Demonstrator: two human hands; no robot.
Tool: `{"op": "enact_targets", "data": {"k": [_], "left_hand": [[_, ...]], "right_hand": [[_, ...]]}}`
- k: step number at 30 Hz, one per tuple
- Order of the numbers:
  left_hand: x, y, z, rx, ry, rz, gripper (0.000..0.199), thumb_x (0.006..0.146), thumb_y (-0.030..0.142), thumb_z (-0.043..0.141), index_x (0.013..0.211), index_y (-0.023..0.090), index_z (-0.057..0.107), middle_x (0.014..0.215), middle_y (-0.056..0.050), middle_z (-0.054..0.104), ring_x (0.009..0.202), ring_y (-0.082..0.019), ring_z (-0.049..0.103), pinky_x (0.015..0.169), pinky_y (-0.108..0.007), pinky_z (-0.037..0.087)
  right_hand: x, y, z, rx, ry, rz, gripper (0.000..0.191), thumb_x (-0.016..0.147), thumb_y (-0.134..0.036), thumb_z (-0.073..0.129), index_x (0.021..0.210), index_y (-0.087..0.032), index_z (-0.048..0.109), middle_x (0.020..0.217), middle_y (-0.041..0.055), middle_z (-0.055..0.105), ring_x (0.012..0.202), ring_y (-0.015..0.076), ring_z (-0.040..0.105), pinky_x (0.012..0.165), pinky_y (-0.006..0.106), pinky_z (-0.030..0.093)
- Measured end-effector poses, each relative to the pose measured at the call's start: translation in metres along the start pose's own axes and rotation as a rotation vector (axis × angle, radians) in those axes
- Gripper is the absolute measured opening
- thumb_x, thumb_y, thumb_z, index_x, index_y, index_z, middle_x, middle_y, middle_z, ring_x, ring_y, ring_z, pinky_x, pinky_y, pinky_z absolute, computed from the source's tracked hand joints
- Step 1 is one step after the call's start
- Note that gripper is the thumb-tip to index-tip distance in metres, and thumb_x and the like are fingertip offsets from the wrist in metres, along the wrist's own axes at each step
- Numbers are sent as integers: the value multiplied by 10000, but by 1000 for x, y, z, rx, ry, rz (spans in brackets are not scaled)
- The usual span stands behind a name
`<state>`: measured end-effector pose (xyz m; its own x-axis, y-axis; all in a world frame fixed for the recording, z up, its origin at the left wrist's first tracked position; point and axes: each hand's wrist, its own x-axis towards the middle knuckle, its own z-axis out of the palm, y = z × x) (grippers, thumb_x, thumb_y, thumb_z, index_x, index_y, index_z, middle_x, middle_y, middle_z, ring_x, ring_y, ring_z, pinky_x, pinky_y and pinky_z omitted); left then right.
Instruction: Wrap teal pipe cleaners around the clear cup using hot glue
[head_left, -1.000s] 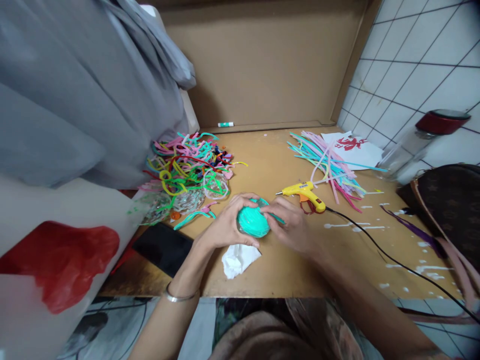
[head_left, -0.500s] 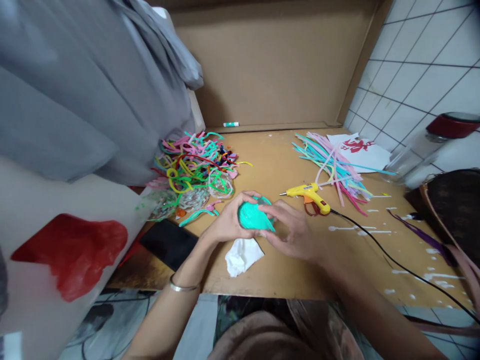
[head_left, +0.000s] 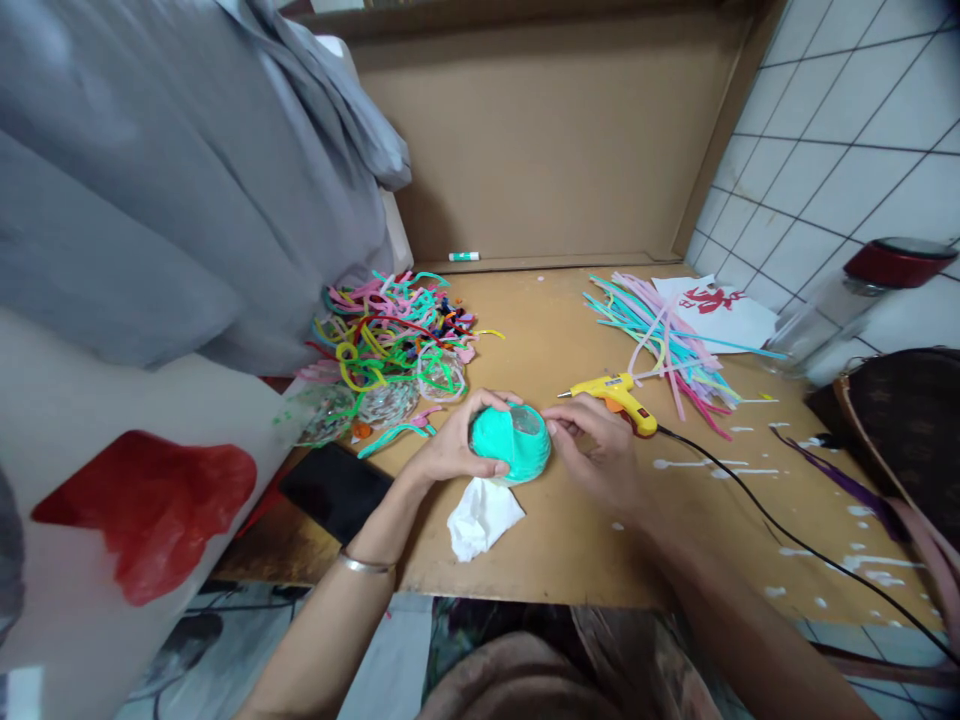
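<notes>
The left hand (head_left: 454, 440) holds a green ball (head_left: 531, 468) just above the tabletop (head_left: 555, 560), near a white tissue (head_left: 484, 520). Its grip is curved around the ball's left side, with the thumb low on the front. Green strands cover most of the ball, but a clear patch shows near the top. The right hand (head_left: 607, 445) is at the ball's right side. Its grip is narrow, thumb and finger close together. I cannot tell if they pinch a thin bit of strand or nothing.

A few things could go wrong. The ball is round, so it might roll out of the left hand if the right hand pulls hard. The green strands might slide out of line if the thumb pushes on them, or if they are not stuck well. The yellow glue gun (head_left: 621, 393) lies right by the right hand's fingers. A quick move could knock it, and if its tip is hot, it could burn skin. I cannot tell if it is hot. The right arm could also catch the black cord (head_left: 739, 485) and drag the glue gun along.
</notes>
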<state>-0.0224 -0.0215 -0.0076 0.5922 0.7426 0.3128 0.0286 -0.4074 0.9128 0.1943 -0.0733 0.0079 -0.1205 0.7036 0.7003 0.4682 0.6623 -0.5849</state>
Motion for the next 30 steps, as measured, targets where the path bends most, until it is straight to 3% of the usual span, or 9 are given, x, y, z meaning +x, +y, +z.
{"op": "enact_targets", "data": {"k": [3,6,8,11,15,18,26,30], "left_hand": [[0,0,-1,12,-4,-4,694,570,472,878,1082,200,496,1342,-177,562,1278,-338,532,1058,-493,405],[0,-2,-1,-3,3,-4,691,574,471,875,1083,202,493,1350,-178,559,1267,-340,541,1061,-498,404],[1,-3,-1,-19,13,-19,695,576,475,873,1089,203,491,1355,-179,558,1261,-341,547,1047,-492,419],[1,-6,-2,-33,32,-34,703,567,456,883,1095,198,496,1351,-178,564,1262,-337,547,1053,-483,416],[1,-12,-2,-94,64,-35,707,547,436,896,1079,196,496,1347,-174,564,1243,-326,552,1034,-456,422],[1,-13,-3,-143,57,-44,705,549,422,896,1082,197,493,1346,-170,567,1227,-319,562,1012,-445,433],[2,-9,-4,-224,41,-60,704,530,412,911,1072,200,515,1349,-161,575,1272,-330,543,1040,-478,419],[3,-11,-4,-231,36,-43,705,531,408,915,1071,195,514,1356,-174,573,1271,-337,547,1043,-500,421]], "right_hand": [[3,8,-4,-76,96,46,161,900,-204,524,883,-212,684,770,18,657,685,138,604,644,277,486],[10,25,-18,-214,267,194,163,875,-247,523,860,-198,677,741,28,647,650,149,594,620,279,478],[13,39,-31,-362,301,288,198,863,-282,505,882,-181,674,792,57,663,697,173,605,665,299,483],[16,51,-44,-712,153,445,292,888,-349,469,941,-144,670,921,127,686,863,239,630,783,351,467],[12,57,-39,-1100,-183,591,495,903,-510,490,1024,-60,655,1003,230,672,917,326,632,744,393,450],[6,66,-31,-1173,-223,567,550,844,-568,578,1002,-47,659,947,243,672,848,334,648,685,398,461],[1,92,-35,-1042,11,499,284,766,-411,611,833,-138,651,794,124,656,699,240,606,582,319,415],[9,80,-40,-888,271,351,268,752,-409,590,876,-173,609,813,84,606,746,241,557,619,328,413]]}}
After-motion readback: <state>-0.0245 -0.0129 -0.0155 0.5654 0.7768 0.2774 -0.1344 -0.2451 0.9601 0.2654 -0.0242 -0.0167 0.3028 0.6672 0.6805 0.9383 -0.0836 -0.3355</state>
